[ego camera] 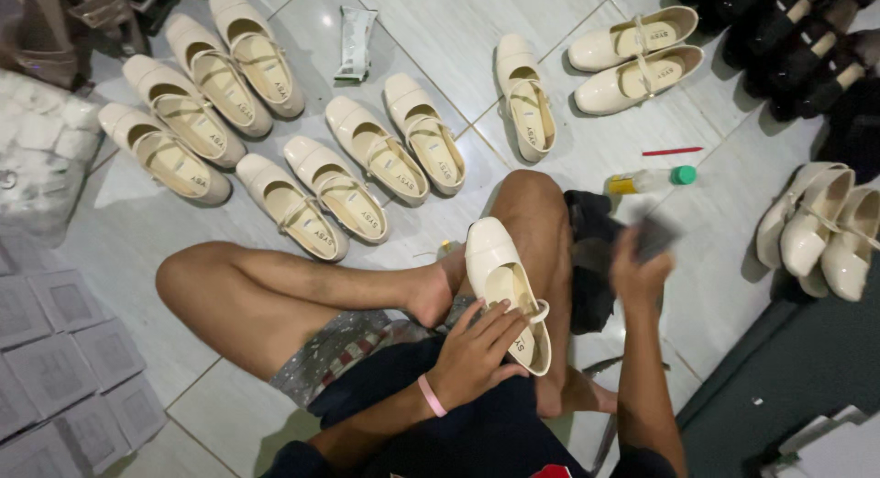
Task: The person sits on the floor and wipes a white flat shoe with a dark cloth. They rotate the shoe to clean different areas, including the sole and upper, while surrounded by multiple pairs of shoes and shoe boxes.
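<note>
The left hand grips the heel end of a glossy cream shoe resting on the lap, its long axis pointing away toward the knee. Just right of it, the right hand is closed around a blurred dark object beside a black cloth. Farther off, similar cream shoes lie on the pale tiled floor.

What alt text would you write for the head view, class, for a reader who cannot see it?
Seated cross-legged on a pale tiled floor, a person steadies a glossy cream strapped shoe on their lap with the left hand, while the right hand holds a blurred dark object. Rows of matching cream shoes lie ahead, near a small green-capped bottle.
</note>
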